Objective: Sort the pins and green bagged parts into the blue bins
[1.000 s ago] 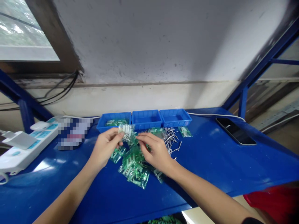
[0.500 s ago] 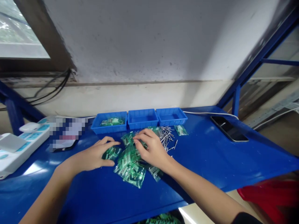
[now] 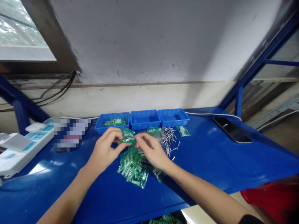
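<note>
Several green bags (image 3: 134, 169) lie heaped at the frame's lower centre. Just above, the left hand (image 3: 105, 151) grips a green packet (image 3: 127, 136), and the right hand (image 3: 154, 151) pinches its right edge. Metal pins (image 3: 169, 136) lie right of centre; three blue trays (image 3: 146, 125) stand beyond, mid-frame.

Held bag (image 3: 127, 137): thin see-through green plastic film, crinkled, shiny. Bags in pile (image 3: 133, 165) below: same glossy film, creased, catching light. Loose pins (image 3: 169, 136): bare metal, silvery, smooth-looking. Three bins (image 3: 145, 125): blue plastic, ribbed walls, low sheen. Tabletop (image 3: 205, 158): smooth blue, glossy, with white glare at left. Power strip (image 3: 14, 163): smooth white plastic. Phone (image 3: 233, 130): dark, glassy face, glossy. Wall (image 3: 140, 40) behind: matt, scuffed, slightly rough.
</note>
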Tool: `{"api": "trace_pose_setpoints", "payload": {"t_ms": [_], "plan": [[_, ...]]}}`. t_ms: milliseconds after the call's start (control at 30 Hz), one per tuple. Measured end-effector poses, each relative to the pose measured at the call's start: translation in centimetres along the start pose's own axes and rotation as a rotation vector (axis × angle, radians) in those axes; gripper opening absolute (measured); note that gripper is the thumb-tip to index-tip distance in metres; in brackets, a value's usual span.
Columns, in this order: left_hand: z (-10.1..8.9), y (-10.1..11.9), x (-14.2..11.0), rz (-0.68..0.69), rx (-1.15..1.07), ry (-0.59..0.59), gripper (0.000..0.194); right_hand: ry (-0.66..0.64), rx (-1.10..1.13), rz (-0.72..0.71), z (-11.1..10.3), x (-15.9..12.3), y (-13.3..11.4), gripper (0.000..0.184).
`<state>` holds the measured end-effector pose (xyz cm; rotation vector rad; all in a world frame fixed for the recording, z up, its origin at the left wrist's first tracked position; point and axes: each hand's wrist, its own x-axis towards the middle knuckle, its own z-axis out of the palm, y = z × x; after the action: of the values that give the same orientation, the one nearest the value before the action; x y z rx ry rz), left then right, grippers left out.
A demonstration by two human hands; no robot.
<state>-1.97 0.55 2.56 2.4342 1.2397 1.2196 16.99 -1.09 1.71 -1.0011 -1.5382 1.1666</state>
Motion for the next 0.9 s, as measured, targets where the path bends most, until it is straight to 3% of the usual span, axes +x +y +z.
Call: {"api": "trace_pose_setpoints", "payload": {"t_ms": [67, 133, 233, 333, 467, 600, 667, 733, 800, 900], "plan": [[1.0, 0.9, -0.4, 0.048, -0.015, 0.015, 0.015, 0.035, 0.2, 0.094, 0.0, 0.3, 0.3, 0.022], [1.7, 1.3, -0.7, 0.003, -0.099, -0.029, 0.012, 0.117, 0.282, 0.11, -0.1, 0.6, 0.6, 0.034], [2.1, 1.3, -0.8, -0.2, -0.435, -0.093, 0.026, 0.228, 0.259, 0.076, -0.4, 0.9, 0.9, 0.043], [2.2, 1.3, -0.7, -0.424, -0.782, -0.063, 0.038, 0.248, 0.185, 0.009, -0.5, 0.8, 0.9, 0.025], [2.7, 1.6, -0.5, -0.669, -0.876, 0.005, 0.034, 0.278, -0.024, -0.185, -0.6, 0.3, 0.5, 0.005], [3.0, 1.9, -0.2, -0.909, -1.03, 0.016, 0.028, 0.254, -0.338, -0.535, -0.8, -0.3, 0.4, 0.017], [2.9, 2.0, 0.0, -1.008, -1.147, 0.015, 0.03, 0.242, -0.455, -0.637, -0.9, -0.5, 0.5, 0.02], [2.8, 1.9, 0.1, -1.008, -1.192, -0.041, 0.025, 0.222, -0.524, -0.64, -0.8, -0.6, 0.7, 0.022], [2.6, 1.6, 0.0, -0.912, -1.108, -0.049, 0.02, 0.202, -0.562, -0.586, -0.8, -0.6, 0.9, 0.026], [1.9, 1.1, -0.2, -0.65, -0.724, 0.131, 0.018, 0.195, -0.577, -0.48, -0.9, -0.3, 1.2, 0.029]]}}
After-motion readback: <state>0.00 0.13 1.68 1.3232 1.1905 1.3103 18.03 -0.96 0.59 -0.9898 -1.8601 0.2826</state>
